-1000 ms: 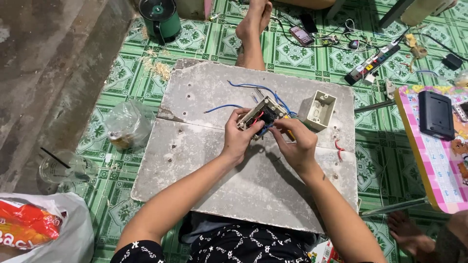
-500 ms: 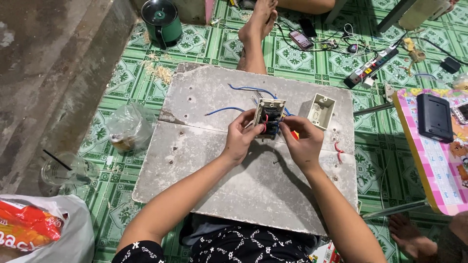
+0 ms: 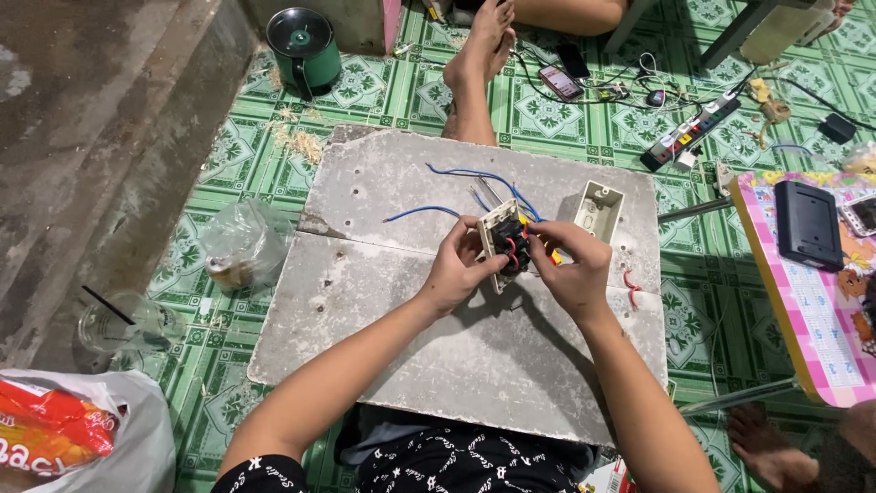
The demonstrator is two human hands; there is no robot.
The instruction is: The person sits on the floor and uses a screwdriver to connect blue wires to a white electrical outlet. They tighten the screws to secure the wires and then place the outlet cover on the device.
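Observation:
My left hand (image 3: 459, 271) grips a cream switch plate (image 3: 497, 239), held with its black back and red wiring turned toward me. My right hand (image 3: 573, 270) pinches at that black back, with a yellow-handled tool (image 3: 553, 256) showing under its fingers. Blue wires (image 3: 474, 187) run from the plate across a grey board (image 3: 383, 301) that lies over my lap. An open cream wall box (image 3: 593, 212) rests on the board just right of my hands. Short red wire pieces (image 3: 630, 285) lie by the board's right edge.
Another person's bare foot (image 3: 476, 64) rests past the board's far edge. A power strip (image 3: 692, 133), phone (image 3: 561, 82) and cables lie on the green tiled floor. A green pot (image 3: 306, 46), plastic bag (image 3: 239, 245), plastic cup (image 3: 123, 321) and pink low table (image 3: 803, 301) surround me.
The switch plate has been turned from lying tilted to standing on edge with its back toward me, and my right hand has moved in onto its black back.

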